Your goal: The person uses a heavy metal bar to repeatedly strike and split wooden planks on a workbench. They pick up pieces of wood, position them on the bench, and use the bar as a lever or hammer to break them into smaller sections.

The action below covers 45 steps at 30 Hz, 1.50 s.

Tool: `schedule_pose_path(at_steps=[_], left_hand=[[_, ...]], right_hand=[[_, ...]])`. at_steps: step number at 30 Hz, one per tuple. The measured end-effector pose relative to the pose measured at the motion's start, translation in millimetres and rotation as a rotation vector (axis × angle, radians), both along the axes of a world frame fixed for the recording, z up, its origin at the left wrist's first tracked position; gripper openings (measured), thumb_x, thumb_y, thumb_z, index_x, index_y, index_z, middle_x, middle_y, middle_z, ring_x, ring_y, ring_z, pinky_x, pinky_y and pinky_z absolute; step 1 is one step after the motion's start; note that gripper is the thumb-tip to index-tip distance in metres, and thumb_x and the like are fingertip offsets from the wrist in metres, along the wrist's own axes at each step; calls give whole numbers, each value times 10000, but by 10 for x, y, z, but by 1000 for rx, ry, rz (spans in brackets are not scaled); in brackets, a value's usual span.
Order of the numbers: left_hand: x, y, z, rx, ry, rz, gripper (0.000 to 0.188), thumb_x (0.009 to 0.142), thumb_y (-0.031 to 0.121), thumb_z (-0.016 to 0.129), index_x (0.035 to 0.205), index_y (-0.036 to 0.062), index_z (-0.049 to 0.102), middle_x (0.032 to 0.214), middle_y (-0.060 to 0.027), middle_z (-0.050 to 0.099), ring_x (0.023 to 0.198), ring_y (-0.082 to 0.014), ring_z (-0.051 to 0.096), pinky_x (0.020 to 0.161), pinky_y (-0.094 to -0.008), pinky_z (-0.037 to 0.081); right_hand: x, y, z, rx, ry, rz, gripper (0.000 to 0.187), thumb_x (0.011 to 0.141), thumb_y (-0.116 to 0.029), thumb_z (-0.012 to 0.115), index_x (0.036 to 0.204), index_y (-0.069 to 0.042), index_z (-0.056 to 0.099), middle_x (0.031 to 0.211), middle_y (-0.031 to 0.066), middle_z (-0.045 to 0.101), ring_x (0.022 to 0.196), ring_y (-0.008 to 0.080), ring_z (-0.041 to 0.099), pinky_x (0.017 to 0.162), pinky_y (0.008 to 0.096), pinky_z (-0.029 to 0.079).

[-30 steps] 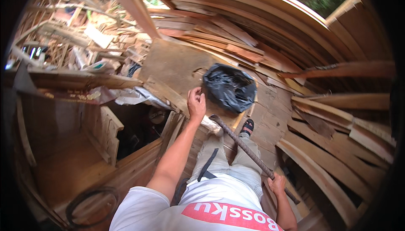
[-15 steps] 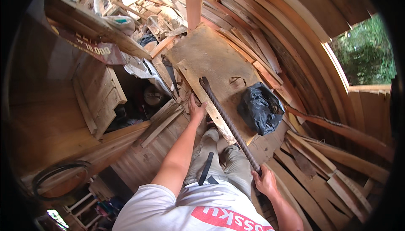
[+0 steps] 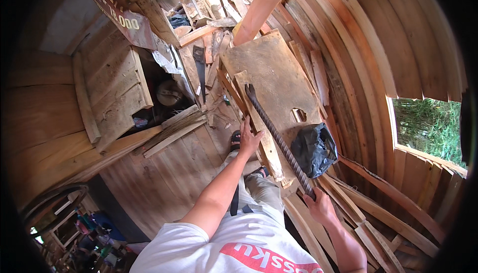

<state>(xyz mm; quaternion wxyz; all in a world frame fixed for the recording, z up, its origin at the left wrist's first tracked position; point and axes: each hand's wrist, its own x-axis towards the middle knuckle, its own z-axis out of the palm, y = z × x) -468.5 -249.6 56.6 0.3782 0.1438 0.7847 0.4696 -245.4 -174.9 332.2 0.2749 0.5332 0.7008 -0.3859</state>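
My right hand point(image 3: 321, 205) is wrapped round the lower end of a dark, twisted crowbar point(image 3: 280, 142). Its forked end points away from me and lies over the far part of a narrow wooden plank point(image 3: 269, 154). That plank runs along the left side of a worn wooden board point(image 3: 279, 68) with a hole in it. On the plank's left edge rests my left hand point(image 3: 250, 139), thumb on the upper face and fingers along the side; part of its grip is hidden. A crumpled black plastic bag point(image 3: 314, 149) lies on the board, right of the crowbar.
Beyond the board rises a wooden post point(image 3: 261, 14). A handsaw point(image 3: 199, 68) lies among scraps to its left, beside an open wooden box point(image 3: 109, 83). Loose boards point(image 3: 343, 198) crowd the right side below the curved plank wall point(image 3: 348, 59). My sandalled feet stand on floorboards point(image 3: 169, 183).
The view has shifted, bringing more floor and the handsaw into sight. My left hand stays at the plank's edge, and my right hand keeps hold of the crowbar, which still lies across the plank.
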Motion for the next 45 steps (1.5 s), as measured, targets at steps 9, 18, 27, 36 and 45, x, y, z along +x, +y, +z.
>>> schedule_pose_path(at_steps=[9,18,27,36,45], left_hand=[[24,-37,-226,53,152,-27,882,791,187,736,1473,21,201,1405,-275,308,1320,-416,318,1102,-436,294],[-11,-50,-246,71,121,-24,885,786,185,737,1469,22,198,1401,-275,303,1312,-416,326,1101,-433,298],[-96,-59,-173,77,33,-47,881,767,153,747,1469,35,227,1390,-238,343,1284,-383,390,1078,-406,346],[-1221,350,30,178,564,-4,618,837,208,649,1373,6,416,1421,-223,406,1342,-365,361,1122,-431,283],[-1836,741,49,129,746,-599,452,821,260,713,1174,-1,607,1385,-138,504,1359,-309,371,1131,-402,282]], right_hand=[[-279,-68,215,-34,-80,-82,306,873,-278,650,914,15,572,716,163,561,670,251,519,641,401,414],[-228,-203,6,-7,10,-116,289,862,-254,662,862,14,554,647,101,475,615,172,434,566,372,366],[-57,-441,-605,20,39,-188,312,827,-274,679,927,16,624,749,193,631,711,308,630,667,410,464],[50,-545,-896,-44,-12,-213,361,861,-346,626,984,-6,605,824,250,648,864,420,632,765,485,466],[108,-623,-1162,69,19,-167,350,859,-339,647,926,1,600,795,255,636,789,424,631,709,477,472]])
